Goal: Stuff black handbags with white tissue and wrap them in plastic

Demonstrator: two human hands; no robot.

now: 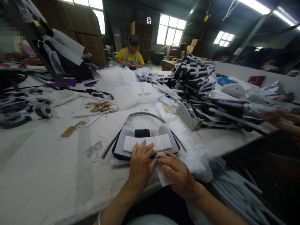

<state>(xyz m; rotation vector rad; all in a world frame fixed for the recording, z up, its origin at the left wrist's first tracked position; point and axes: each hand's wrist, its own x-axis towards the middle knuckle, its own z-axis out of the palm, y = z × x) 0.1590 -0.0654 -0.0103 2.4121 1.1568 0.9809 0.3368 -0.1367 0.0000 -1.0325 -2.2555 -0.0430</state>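
Note:
A black bag [142, 137] wrapped in white foam sheet lies flat on the white table [47, 175] right in front of me. A white folded foam strip [159, 142] lies across it. My left hand [140, 164] presses down on the bag's near edge, fingers spread over the foam. My right hand [178, 173] rests beside it, fingertips pinching the white wrapping at the same edge. The bag's thin handle [145, 115] arches away from me.
A tape dispenser [188, 116] stands right of the bag. Stacks of wrapped black-and-white bags [197, 75] fill the right side. Cardboard tags [100, 106] and white foam sheets [126, 90] lie farther back. A person in yellow [130, 56] works at the far end; another person's hand [272, 117] reaches in at right.

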